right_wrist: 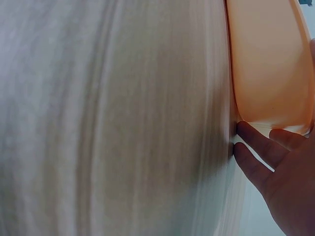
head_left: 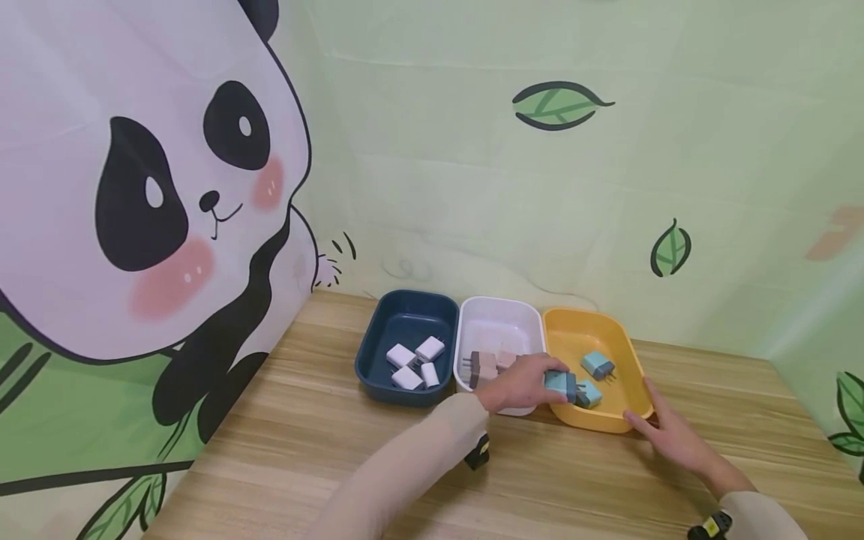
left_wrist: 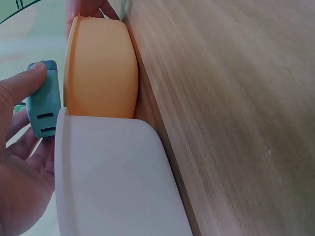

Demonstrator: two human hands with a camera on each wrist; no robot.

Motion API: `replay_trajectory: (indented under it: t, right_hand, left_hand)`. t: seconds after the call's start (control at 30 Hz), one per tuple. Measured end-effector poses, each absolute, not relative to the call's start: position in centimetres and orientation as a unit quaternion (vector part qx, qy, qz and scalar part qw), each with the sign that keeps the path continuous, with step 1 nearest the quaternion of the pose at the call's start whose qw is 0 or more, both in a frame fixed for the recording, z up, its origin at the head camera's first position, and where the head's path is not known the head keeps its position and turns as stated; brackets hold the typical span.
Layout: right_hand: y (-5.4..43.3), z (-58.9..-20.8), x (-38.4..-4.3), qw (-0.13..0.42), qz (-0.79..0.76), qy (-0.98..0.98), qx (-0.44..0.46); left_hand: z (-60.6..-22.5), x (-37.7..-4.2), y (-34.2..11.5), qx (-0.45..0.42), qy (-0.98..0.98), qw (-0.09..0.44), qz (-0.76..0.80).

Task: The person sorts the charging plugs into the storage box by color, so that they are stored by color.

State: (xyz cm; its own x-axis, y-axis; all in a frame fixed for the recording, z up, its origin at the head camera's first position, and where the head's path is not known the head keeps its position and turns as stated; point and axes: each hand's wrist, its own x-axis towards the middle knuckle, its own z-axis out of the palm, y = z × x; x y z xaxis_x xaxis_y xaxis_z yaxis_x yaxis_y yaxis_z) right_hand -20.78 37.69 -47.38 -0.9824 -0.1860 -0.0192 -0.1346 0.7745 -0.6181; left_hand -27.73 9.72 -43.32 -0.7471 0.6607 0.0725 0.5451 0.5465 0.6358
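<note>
My left hand (head_left: pixel 521 384) pinches a teal charger plug (head_left: pixel 559 383) above the near left part of the yellow bin (head_left: pixel 634 375). In the left wrist view, the thumb lies along the charger's side and two USB slots show on its end. Inside the yellow bin are two more teal chargers, one farther back (head_left: pixel 597 365) and one beside the held one (head_left: pixel 589 394). My right hand (head_left: pixel 675 436) touches the bin's right side with fairly straight fingers, the thumb at its near right corner. The right wrist view shows those fingers (right_wrist: pixel 261 142) against the bin's outer wall.
A white bin (head_left: pixel 499 304) holding several pinkish chargers (head_left: pixel 483 367) adjoins the yellow one. Left of it stands a dark blue bin (head_left: pixel 364 367) with several white chargers (head_left: pixel 407 377). All three sit on a wooden table (head_left: pixel 283 450) before a printed cloth backdrop (head_left: pixel 432 150).
</note>
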Motion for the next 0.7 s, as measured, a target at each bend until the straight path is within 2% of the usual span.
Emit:
replay_trajectory:
  t: [0.7]
  right_hand:
    - [37.6, -47.4, -20.7, 0.032, -0.32, 0.944, -0.079]
  left_hand:
    - [-43.5, -28.3, 11.0, 0.34, 0.886, 0.065, 0.308]
